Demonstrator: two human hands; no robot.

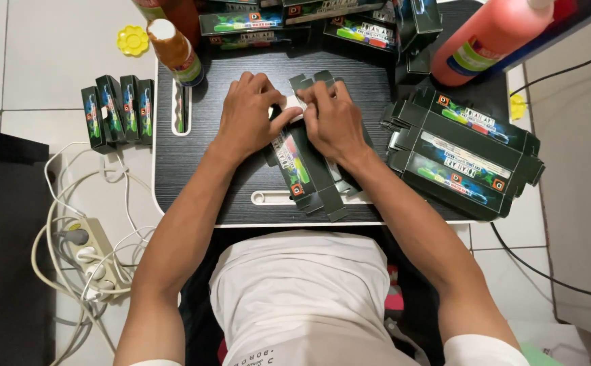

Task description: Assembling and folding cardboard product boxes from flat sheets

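Head view: both hands' fingers clamped on flat dark-green carton w/ white label, left hand, right hand.

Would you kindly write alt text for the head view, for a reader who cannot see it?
Seen from above, a person's left hand and right hand press together on a flat dark green carton lying on a small black table. More flat cartons are stacked at right, folded boxes stand on the floor at left.
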